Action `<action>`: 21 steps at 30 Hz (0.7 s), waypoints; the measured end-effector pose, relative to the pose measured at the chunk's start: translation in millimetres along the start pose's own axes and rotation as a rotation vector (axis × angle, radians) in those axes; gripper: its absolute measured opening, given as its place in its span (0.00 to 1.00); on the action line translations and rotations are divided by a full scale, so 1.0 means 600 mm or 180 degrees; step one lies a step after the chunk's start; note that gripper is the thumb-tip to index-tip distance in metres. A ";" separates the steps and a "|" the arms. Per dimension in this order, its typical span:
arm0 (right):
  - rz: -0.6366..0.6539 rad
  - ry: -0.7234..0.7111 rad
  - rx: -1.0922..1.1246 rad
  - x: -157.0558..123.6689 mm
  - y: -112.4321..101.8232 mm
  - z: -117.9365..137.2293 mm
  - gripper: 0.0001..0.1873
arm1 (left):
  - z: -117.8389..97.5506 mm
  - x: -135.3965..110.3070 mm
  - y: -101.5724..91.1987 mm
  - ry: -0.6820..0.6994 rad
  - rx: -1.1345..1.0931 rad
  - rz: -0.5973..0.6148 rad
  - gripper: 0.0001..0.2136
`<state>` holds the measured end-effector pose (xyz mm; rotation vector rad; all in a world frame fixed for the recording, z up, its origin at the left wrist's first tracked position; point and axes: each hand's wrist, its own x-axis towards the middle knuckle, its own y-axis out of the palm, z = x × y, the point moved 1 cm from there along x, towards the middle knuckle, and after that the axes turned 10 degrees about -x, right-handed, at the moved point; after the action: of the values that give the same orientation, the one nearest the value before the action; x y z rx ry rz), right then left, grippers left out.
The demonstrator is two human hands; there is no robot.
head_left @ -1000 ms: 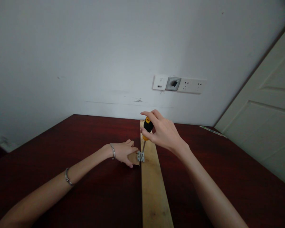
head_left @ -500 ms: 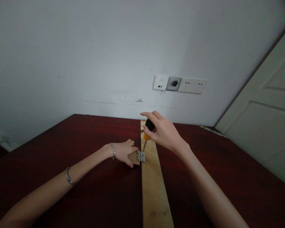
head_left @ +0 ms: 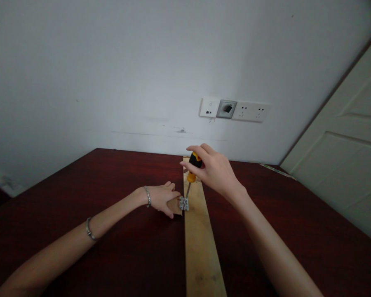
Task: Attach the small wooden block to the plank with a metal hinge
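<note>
My right hand (head_left: 218, 168) has a screwdriver (head_left: 191, 177) with a yellow and black handle between its fingers and thumb. The thumb and index finger are loosely spread around the handle. Its shaft slants down to a small metal hinge (head_left: 184, 203), the tip meeting the hinge's right leaf. That leaf lies on a long light wooden plank (head_left: 200, 243), and the left leaf rests on a short wooden block (head_left: 174, 206). My left hand (head_left: 160, 197) grips this block from the left, thumb on the near side, fingers on the far side. Screw heads are too small to make out.
A dark red tabletop (head_left: 126, 251) lies under everything, its far edge against a white wall (head_left: 126, 74). Wall sockets (head_left: 250, 111) sit above the table. A thin printed strip (head_left: 278, 171) lies at the back right, near a white panelled door (head_left: 352, 136).
The right thumb has moved out to the left and the fingers have shifted on the screwdriver's handle, which has turned a little. My left hand, the block and the hinge stay put.
</note>
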<state>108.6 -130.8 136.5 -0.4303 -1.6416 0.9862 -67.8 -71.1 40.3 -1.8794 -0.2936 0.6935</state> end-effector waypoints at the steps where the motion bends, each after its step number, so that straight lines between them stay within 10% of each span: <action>1: -0.0019 -0.0008 0.0029 0.000 0.001 -0.001 0.20 | 0.000 0.000 0.000 0.0001 -0.0003 0.0007 0.35; 21: 0.0054 -0.0058 0.0277 0.001 0.009 -0.004 0.24 | 0.002 0.002 0.001 0.0043 0.0054 -0.0012 0.36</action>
<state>109.6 -126.6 132.7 -0.3782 -1.6072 1.0727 -67.9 -69.9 38.9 -1.8664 -0.2816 0.6786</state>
